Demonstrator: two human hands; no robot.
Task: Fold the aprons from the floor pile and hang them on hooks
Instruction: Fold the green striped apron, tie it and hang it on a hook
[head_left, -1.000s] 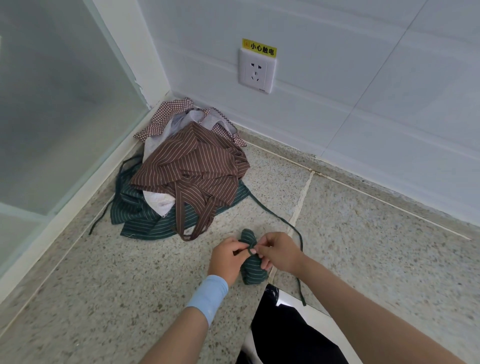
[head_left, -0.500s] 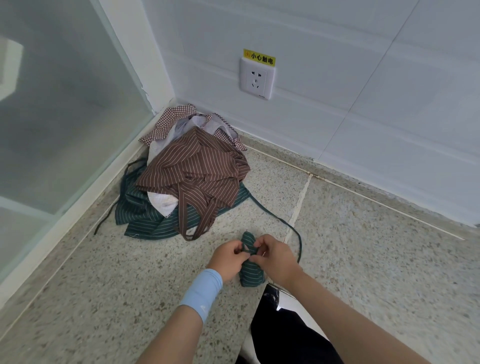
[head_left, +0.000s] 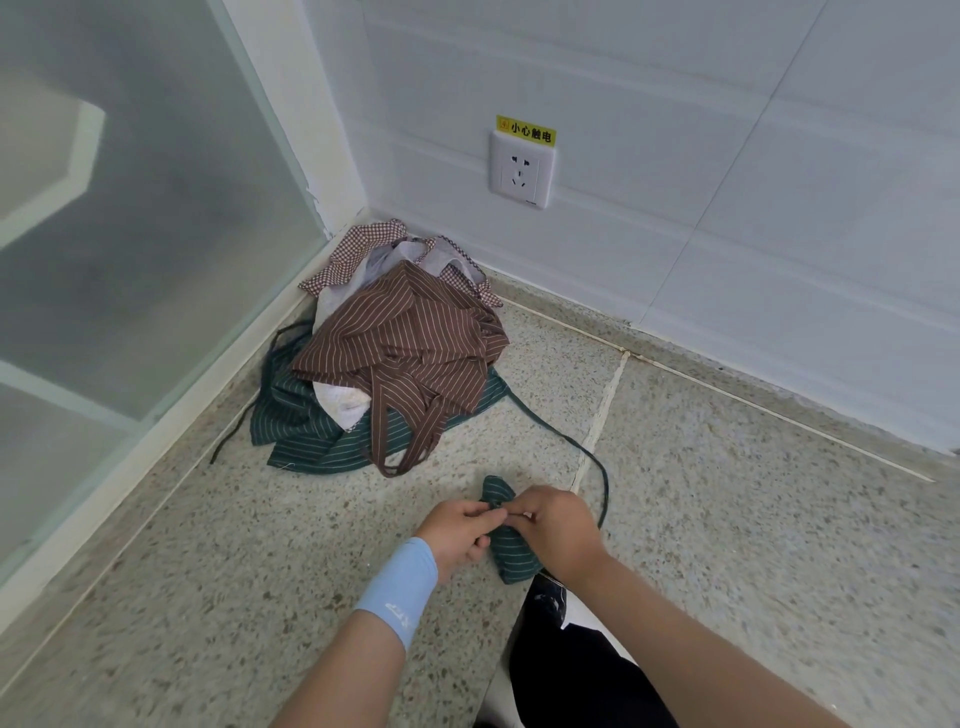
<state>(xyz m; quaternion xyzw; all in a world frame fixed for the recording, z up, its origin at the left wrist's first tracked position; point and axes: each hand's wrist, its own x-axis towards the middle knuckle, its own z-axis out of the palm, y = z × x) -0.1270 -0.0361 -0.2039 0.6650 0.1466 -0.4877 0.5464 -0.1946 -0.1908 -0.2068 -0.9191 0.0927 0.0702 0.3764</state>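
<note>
I have both hands, left hand and right hand, pinched shut on the green bundle, tying its strap; next, I'd cinch it.

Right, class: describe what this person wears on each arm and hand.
The left hand is bare, with a light blue wristband bearing a small white logo on its wrist. The right hand is bare too, with no sleeve, band or glove.

The green strap has pulled in shorter, now curling close beside the right hand.
</note>
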